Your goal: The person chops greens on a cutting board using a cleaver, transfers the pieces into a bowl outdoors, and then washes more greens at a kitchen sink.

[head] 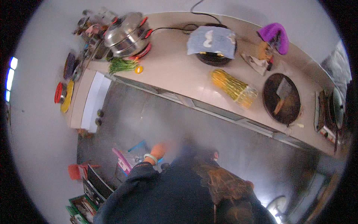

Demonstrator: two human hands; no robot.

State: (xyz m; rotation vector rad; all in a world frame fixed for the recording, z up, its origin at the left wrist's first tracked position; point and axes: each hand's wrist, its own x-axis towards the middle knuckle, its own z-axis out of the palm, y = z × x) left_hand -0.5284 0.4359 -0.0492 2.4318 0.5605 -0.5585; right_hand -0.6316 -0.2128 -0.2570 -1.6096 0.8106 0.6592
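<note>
My left hand [160, 151], with a pale bangle at its wrist, hangs low in front of my dark top, away from the counter. Its fingers are blurred, so their pose is unclear. A bag-like item with purple trim [121, 161] is nearest to it, at its left. Of my right hand [249, 184], only what seems a small patch shows at the edge of my clothing; the remainder is hidden. Before me on the counter [173, 70] lies a yellow-green striped squash [229, 84], its right end in clear plastic. A cleaver [284, 88] rests on a round dark chopping board [293, 105].
A steel steamer pot [120, 42] stands at the counter's left, beside green leafy stalks [123, 65] and a small orange-yellow piece [139, 69]. Blue cloth [211, 40] drapes over a round black appliance [212, 59]. At right are a purple cloth [281, 36] and a wok [338, 106].
</note>
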